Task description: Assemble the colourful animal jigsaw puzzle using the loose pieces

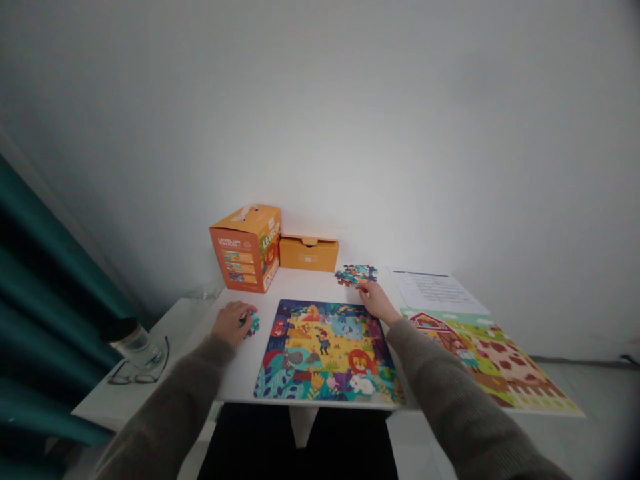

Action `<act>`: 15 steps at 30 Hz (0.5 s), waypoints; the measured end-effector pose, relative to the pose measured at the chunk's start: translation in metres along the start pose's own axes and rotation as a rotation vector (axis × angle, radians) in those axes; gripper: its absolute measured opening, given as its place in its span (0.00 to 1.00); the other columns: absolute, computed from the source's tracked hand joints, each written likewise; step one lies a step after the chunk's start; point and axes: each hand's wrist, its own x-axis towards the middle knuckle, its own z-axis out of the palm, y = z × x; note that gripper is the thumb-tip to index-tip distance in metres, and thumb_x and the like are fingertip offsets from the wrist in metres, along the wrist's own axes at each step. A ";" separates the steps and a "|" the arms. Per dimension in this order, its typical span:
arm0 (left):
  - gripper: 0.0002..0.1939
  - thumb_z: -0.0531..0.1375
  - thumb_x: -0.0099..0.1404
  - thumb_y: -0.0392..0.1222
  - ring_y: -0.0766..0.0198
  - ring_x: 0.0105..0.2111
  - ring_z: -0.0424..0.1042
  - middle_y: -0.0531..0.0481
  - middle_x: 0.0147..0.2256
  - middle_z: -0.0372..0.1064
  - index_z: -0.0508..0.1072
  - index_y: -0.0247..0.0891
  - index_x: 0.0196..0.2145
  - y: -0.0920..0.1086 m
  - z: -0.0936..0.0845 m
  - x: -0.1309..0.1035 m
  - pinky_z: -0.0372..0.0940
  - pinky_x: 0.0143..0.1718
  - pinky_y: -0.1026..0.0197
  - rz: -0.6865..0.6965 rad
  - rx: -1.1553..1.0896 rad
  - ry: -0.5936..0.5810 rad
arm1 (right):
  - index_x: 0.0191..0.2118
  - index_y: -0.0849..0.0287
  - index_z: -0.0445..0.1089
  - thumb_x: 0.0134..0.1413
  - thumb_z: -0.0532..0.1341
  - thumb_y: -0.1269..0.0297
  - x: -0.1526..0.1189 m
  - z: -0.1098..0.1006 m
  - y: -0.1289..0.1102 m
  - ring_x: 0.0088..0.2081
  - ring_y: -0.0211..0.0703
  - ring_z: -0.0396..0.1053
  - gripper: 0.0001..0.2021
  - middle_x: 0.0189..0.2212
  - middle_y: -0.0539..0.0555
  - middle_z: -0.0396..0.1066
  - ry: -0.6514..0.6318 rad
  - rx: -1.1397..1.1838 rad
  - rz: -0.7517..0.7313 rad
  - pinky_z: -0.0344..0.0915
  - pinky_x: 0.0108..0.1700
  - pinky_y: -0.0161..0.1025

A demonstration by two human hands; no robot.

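My left hand (233, 323) rests on the white table left of the animal picture, its fingers curled over a few small teal puzzle pieces (254, 325). Beyond the picture's upper right corner, my right hand (375, 300) has thumb and fingers pinched together at the near edge of a pile of loose puzzle pieces (357, 273). What sits between those fingertips is small and partly hidden; it looks like a puzzle piece. Between my forearms lies the colourful animal picture (327, 350), with a lion, an elephant and a small figure in its middle.
An orange puzzle box (245, 250) with a handle stands at the back left, beside a lower orange carton (309, 255). To the right are a printed white sheet (435, 290) and a farm picture (493, 360). Glasses (140, 377) and a dark-lidded jar (135, 343) stand at far left.
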 end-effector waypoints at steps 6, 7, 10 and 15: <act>0.11 0.55 0.60 0.38 0.51 0.44 0.68 0.46 0.40 0.73 0.76 0.40 0.36 0.001 0.002 -0.002 0.63 0.46 0.51 0.021 0.085 0.055 | 0.57 0.59 0.69 0.60 0.55 0.71 0.031 0.017 0.022 0.58 0.55 0.61 0.20 0.57 0.63 0.67 -0.021 -0.162 -0.009 0.58 0.59 0.47; 0.11 0.54 0.61 0.38 0.52 0.44 0.69 0.45 0.40 0.73 0.76 0.40 0.37 0.002 0.001 -0.001 0.63 0.47 0.51 0.033 0.059 0.082 | 0.58 0.58 0.68 0.61 0.55 0.69 0.035 0.021 0.021 0.59 0.54 0.60 0.20 0.58 0.62 0.66 -0.030 -0.174 -0.022 0.57 0.60 0.47; 0.10 0.54 0.62 0.38 0.53 0.41 0.70 0.45 0.37 0.72 0.75 0.39 0.35 0.009 -0.002 0.004 0.64 0.45 0.51 0.089 -0.036 0.116 | 0.61 0.55 0.65 0.64 0.55 0.62 0.050 0.031 0.015 0.61 0.52 0.57 0.21 0.62 0.59 0.61 -0.053 -0.197 -0.049 0.54 0.62 0.46; 0.08 0.54 0.64 0.35 0.59 0.37 0.71 0.48 0.34 0.71 0.74 0.39 0.36 0.043 0.000 0.017 0.66 0.42 0.57 0.194 -0.244 0.060 | 0.57 0.53 0.68 0.62 0.58 0.53 0.064 0.037 0.008 0.58 0.57 0.60 0.20 0.59 0.61 0.64 -0.106 -0.220 -0.015 0.56 0.58 0.53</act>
